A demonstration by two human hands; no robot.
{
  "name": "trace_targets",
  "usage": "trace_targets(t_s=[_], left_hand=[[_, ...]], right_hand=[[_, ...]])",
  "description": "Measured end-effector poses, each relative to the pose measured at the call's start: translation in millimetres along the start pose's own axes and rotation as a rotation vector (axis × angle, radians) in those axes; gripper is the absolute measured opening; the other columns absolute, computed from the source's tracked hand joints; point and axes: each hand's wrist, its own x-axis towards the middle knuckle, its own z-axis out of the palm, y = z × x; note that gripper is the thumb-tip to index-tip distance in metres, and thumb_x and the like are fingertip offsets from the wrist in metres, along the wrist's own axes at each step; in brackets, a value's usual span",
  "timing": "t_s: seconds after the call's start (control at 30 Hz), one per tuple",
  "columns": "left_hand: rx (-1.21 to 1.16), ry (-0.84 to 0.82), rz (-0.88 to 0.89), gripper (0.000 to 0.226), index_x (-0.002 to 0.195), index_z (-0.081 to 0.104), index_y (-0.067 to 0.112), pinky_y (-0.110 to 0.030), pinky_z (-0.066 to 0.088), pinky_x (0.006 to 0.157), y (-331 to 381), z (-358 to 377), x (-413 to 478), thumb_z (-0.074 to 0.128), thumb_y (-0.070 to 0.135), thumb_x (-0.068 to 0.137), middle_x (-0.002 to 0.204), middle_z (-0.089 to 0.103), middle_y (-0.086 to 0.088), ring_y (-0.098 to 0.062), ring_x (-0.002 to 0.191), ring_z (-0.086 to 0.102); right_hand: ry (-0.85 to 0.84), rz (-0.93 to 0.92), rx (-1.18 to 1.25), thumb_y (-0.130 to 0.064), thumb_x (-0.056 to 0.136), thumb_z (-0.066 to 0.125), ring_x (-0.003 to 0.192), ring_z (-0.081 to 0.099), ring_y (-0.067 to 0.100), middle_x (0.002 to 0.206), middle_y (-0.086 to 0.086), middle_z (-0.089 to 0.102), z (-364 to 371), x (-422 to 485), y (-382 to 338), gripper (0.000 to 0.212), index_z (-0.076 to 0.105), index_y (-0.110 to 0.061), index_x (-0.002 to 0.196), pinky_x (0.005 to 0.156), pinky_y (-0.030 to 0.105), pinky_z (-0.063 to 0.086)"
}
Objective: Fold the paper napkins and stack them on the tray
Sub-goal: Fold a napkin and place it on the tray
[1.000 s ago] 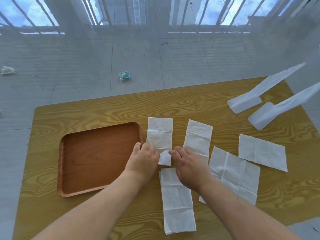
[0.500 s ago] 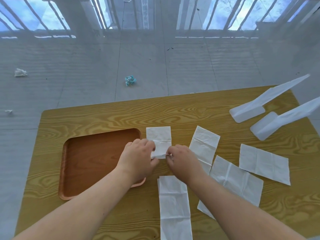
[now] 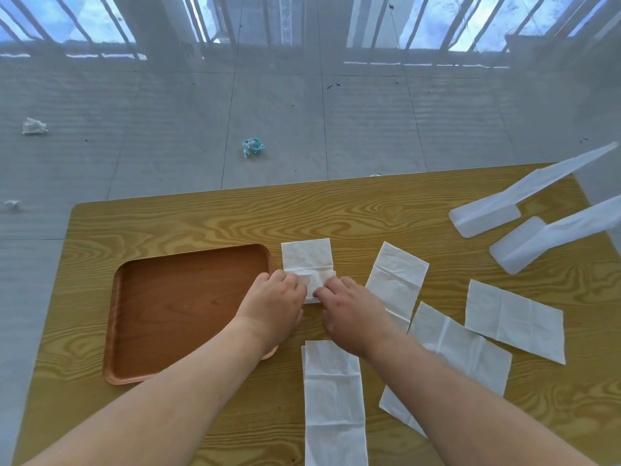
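Observation:
A white paper napkin lies just right of the brown tray, its near end folded up. My left hand and my right hand both pinch that near folded edge. The tray holds nothing. A long folded napkin lies near me between my forearms. Another folded strip sits right of my right hand. Two wider unfolded napkins lie further right.
The wooden table ends at a far edge, with tiled floor beyond. Two white plastic stands sit at the table's far right corner. Crumpled scraps lie on the floor.
Both hands have moved away from me along the napkin by the tray, doubling its near end over so it looks shorter. The view has tilted slightly.

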Motion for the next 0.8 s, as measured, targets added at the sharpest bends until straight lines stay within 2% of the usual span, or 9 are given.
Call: trace_targets(t_s=[0.13, 0.27, 0.33, 0.43, 0.5, 0.57, 0.67, 0.8], left_hand=[[0.034, -0.006, 0.016, 0.010, 0.090, 0.058, 0.019, -0.036, 0.035, 0.067, 2.9, 1.1, 8.8, 0.053, 0.026, 0.095, 0.084, 0.059, 0.000, -0.022, 0.077, 0.054], [-0.031, 0.045, -0.004, 0.014, 0.087, 0.059, 0.020, -0.036, 0.031, 0.067, 5.8, 2.2, 10.4, 0.051, 0.030, 0.094, 0.083, 0.061, 0.001, -0.022, 0.077, 0.054], [-0.110, 0.071, -0.029, 0.016, 0.088, 0.060, 0.020, -0.035, 0.034, 0.067, 6.5, 1.3, 8.4, 0.051, 0.034, 0.092, 0.085, 0.064, 0.002, -0.021, 0.079, 0.055], [-0.129, 0.042, -0.027, 0.026, 0.101, 0.062, 0.021, -0.036, 0.043, 0.073, 5.8, -0.3, 5.6, 0.054, 0.044, 0.091, 0.097, 0.065, 0.003, -0.020, 0.088, 0.058], [-0.077, -0.005, -0.028, 0.037, 0.112, 0.060, 0.021, -0.036, 0.043, 0.078, 4.8, -0.1, 5.9, 0.054, 0.050, 0.090, 0.105, 0.063, 0.003, -0.021, 0.095, 0.057], [-0.030, -0.026, -0.032, 0.039, 0.115, 0.059, 0.021, -0.036, 0.042, 0.078, 5.6, 0.9, 6.9, 0.054, 0.051, 0.091, 0.107, 0.062, 0.002, -0.020, 0.096, 0.056], [-0.007, -0.022, -0.020, 0.032, 0.107, 0.061, 0.019, -0.035, 0.036, 0.072, 9.3, 0.0, 6.8, 0.055, 0.047, 0.091, 0.101, 0.061, 0.001, -0.021, 0.091, 0.056], [0.022, -0.020, 0.014, 0.011, 0.087, 0.061, 0.020, -0.035, 0.031, 0.064, 11.9, -1.3, 6.9, 0.060, 0.031, 0.090, 0.084, 0.059, 0.000, -0.022, 0.076, 0.054]], right_hand=[[0.035, 0.003, 0.026, -0.022, 0.093, 0.050, 0.105, 0.054, 0.022, 0.118, -0.003, 0.061, 4.8, -5.8, 0.1, 0.032, 0.057, -0.024, 0.125, 0.089, 0.038, 0.050], [0.049, 0.060, 0.011, -0.031, 0.091, 0.060, 0.121, 0.048, 0.026, 0.135, 0.002, 0.054, 7.2, -12.7, 3.3, 0.052, 0.047, -0.022, 0.141, 0.101, 0.042, 0.045], [0.069, 0.095, 0.004, -0.031, 0.092, 0.061, 0.121, 0.047, 0.027, 0.135, 0.003, 0.054, 4.0, -13.1, 7.0, 0.052, 0.047, -0.022, 0.142, 0.102, 0.044, 0.046], [0.091, 0.100, -0.036, -0.026, 0.095, 0.055, 0.113, 0.049, 0.026, 0.123, 0.002, 0.058, -1.5, -10.0, 12.0, 0.034, 0.055, -0.022, 0.129, 0.096, 0.043, 0.047], [0.083, 0.093, -0.063, -0.024, 0.097, 0.051, 0.107, 0.050, 0.025, 0.114, 0.000, 0.059, -4.2, -5.8, 13.7, 0.022, 0.059, -0.022, 0.118, 0.091, 0.041, 0.047], [0.068, 0.087, -0.101, -0.024, 0.098, 0.051, 0.101, 0.050, 0.023, 0.105, -0.002, 0.059, -4.9, -1.6, 14.7, 0.012, 0.060, -0.023, 0.105, 0.085, 0.037, 0.046], [0.066, 0.094, -0.123, -0.020, 0.095, 0.056, 0.095, 0.050, 0.022, 0.097, -0.003, 0.056, -2.3, 1.7, 14.8, 0.004, 0.058, -0.023, 0.094, 0.080, 0.034, 0.043], [0.075, 0.104, -0.114, -0.016, 0.093, 0.057, 0.091, 0.049, 0.021, 0.092, -0.002, 0.055, 0.7, 1.4, 12.8, 0.009, 0.056, -0.022, 0.087, 0.078, 0.034, 0.042]])
